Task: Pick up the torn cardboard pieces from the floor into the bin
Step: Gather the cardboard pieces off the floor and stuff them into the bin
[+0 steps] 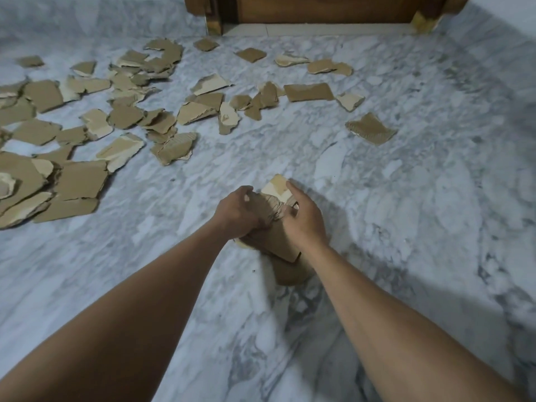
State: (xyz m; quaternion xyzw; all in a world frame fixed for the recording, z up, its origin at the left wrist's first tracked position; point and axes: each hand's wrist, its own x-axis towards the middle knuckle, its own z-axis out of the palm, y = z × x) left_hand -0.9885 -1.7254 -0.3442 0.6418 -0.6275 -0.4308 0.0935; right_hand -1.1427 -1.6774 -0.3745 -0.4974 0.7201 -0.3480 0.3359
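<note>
Both hands meet over a small stack of torn brown cardboard pieces [280, 242] held at the middle of the view above the marble floor. My left hand [236, 211] grips the stack's left side, my right hand [304, 219] presses on its right side and top. A pale piece [275, 187] sticks out at the far end of the stack. Many more torn pieces lie scattered on the floor, densest at the left [78, 181] and across the middle [203, 108]. One ribbed piece [369, 129] lies alone at the right. No bin is in view.
The floor is white and grey marble [406, 227]. A dark wooden door and frame [319, 10] stand at the far end, with a pale threshold strip [319, 29] below.
</note>
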